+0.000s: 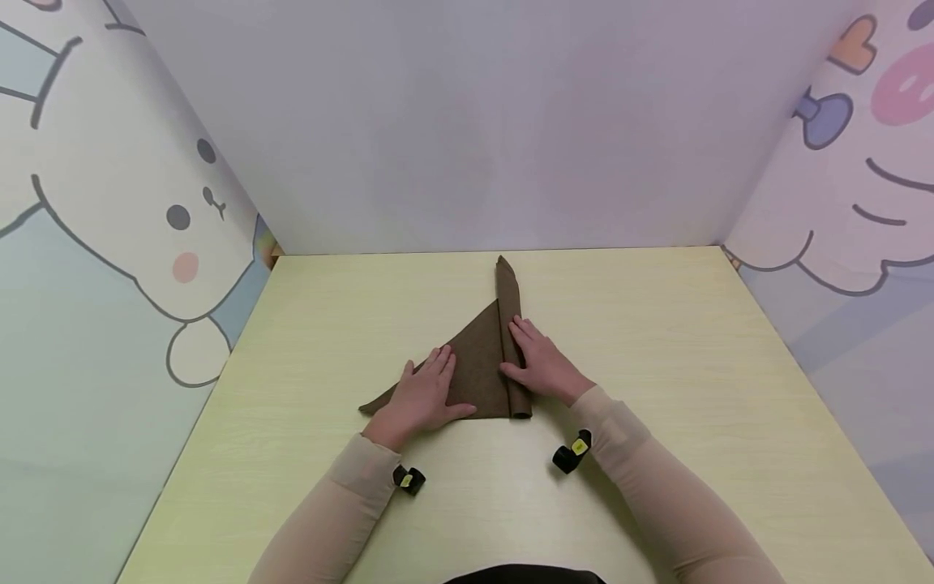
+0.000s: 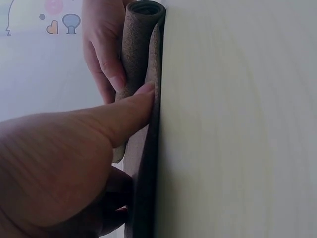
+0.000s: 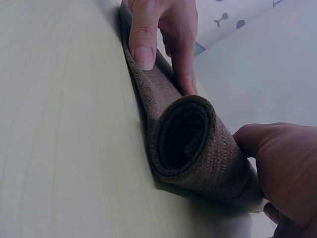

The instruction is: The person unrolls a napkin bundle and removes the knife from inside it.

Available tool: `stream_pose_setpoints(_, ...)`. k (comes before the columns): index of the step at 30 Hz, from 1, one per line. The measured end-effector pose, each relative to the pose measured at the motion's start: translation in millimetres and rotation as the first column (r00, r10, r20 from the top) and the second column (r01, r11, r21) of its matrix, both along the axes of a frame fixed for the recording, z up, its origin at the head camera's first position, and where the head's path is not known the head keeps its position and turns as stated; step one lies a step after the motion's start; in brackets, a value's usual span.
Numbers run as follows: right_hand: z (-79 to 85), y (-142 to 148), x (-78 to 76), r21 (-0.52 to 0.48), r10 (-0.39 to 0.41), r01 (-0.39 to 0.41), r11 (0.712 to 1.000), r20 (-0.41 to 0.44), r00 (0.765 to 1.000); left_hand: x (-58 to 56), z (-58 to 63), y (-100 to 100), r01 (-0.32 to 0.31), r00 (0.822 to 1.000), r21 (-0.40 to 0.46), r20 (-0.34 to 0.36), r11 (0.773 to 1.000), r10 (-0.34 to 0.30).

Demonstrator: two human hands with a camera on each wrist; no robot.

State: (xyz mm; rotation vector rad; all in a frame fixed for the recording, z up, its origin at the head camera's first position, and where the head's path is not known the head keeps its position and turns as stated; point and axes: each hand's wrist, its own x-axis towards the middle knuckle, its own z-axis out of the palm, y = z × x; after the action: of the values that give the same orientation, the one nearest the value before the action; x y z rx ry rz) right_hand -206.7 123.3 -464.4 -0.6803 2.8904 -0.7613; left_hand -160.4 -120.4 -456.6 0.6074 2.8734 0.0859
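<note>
A brown cloth (image 1: 477, 369) lies folded in a triangle, its right side wound into a long roll (image 1: 519, 397). In the right wrist view the roll (image 3: 184, 144) shows its hollow, spiral end. My left hand (image 1: 423, 396) rests on the flat part with fingers spread, its thumb (image 2: 130, 106) along the near edge of the cloth. The right hand (image 1: 543, 365) lies over the roll, fingers stretched along its upper half and thumb reaching across toward the flat part. Neither hand grips the cloth.
The cloth lies on a pale wood table (image 1: 657, 324). A plain wall (image 1: 467, 122) rises at its back edge, with cartoon-printed walls on both sides. Small black cameras are strapped at both wrists, above the table.
</note>
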Motion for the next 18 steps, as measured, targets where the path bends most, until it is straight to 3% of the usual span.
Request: stream_pose_setpoints(18, 1.6, 2.5, 2.0, -0.019, -0.006, 0.007, 1.0, 0.018, 1.0, 0.0, 2.1, -9.7, 0.002, 1.0, -0.025, 0.0, 1.0, -0.002)
